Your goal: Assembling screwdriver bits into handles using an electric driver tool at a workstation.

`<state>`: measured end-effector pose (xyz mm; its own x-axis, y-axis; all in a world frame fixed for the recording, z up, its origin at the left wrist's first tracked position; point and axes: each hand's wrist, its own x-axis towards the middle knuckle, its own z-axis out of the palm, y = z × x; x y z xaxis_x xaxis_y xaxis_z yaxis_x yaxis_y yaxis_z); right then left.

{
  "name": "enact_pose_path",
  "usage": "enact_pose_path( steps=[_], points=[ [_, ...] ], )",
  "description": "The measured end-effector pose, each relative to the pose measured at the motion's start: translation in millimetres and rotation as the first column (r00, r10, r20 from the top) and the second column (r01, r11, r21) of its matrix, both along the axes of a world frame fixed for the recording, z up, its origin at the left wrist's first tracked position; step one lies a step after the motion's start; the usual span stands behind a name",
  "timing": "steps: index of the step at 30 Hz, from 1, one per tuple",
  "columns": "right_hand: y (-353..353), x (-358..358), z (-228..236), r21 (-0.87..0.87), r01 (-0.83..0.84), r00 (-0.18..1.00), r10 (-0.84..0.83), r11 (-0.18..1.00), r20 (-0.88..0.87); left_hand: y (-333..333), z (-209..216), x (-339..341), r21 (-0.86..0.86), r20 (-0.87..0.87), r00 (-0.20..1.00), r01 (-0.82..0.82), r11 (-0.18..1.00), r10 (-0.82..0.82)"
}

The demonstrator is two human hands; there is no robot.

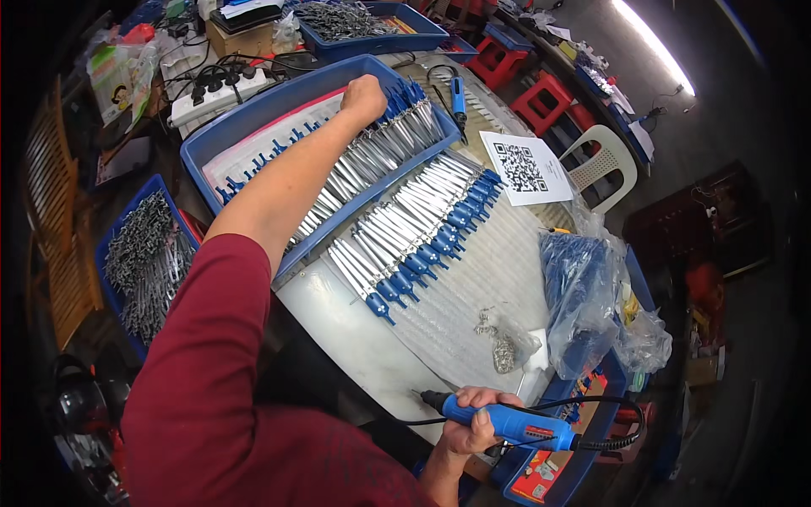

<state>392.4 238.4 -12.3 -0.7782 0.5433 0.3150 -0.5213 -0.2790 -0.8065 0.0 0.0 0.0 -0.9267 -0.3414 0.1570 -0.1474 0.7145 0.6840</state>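
My left hand [364,100] is closed at the far side of a blue tray [193,159], beside the blue ends of the long silver parts [359,165] lined up inside. What its fingers hold, if anything, is hidden. Low in the picture, my right hand [467,433] wraps round a blue electric screwdriver [512,423], whose tip points left and whose cable trails right. On the table, between both hands, more silver parts with blue ends [414,221] lie side by side in a slanting row.
A small clear bag of metal pieces [504,351] lies near the screwdriver. Plastic-wrapped blue items [579,287] stand at the right. Another blue screwdriver [458,97], a printed sheet [525,167], a white power strip [221,95] and a bin of metal parts [152,253] surround the table.
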Motion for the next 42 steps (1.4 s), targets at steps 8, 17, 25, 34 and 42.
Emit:
enact_pose_path(
  steps=[8,17,25,34,42],
  points=[
    [-1.6,0.3,1.4,-0.002,0.018,1.000,-0.018,1.000,0.014,-0.6,-0.9,-3.3,-0.031,-0.033,0.997,-0.064,0.997,0.063],
    [0.6,2.9,2.3,0.056,-0.044,0.999,0.045,0.997,-0.015,-2.7,-3.8,16.3,-0.196,-0.342,0.940,-0.095,0.976,0.023],
    [2.3,5.2,1.6,0.069,-0.018,0.999,0.020,0.997,-0.026,32.2,28.9,129.9,-0.242,-0.234,0.561,0.758,0.606,-0.794],
    [-2.2,6.4,5.5,0.093,-0.024,0.998,0.030,0.995,-0.062,29.8,-7.4,218.9,-0.259,0.306,0.133,0.964,0.052,-0.943],
    [-5.8,10.1,6.0,0.089,-0.022,0.998,0.027,0.996,-0.059,28.7,-22.7,220.4,-0.227,0.332,0.122,0.973,0.047,-0.935]
  ],
)
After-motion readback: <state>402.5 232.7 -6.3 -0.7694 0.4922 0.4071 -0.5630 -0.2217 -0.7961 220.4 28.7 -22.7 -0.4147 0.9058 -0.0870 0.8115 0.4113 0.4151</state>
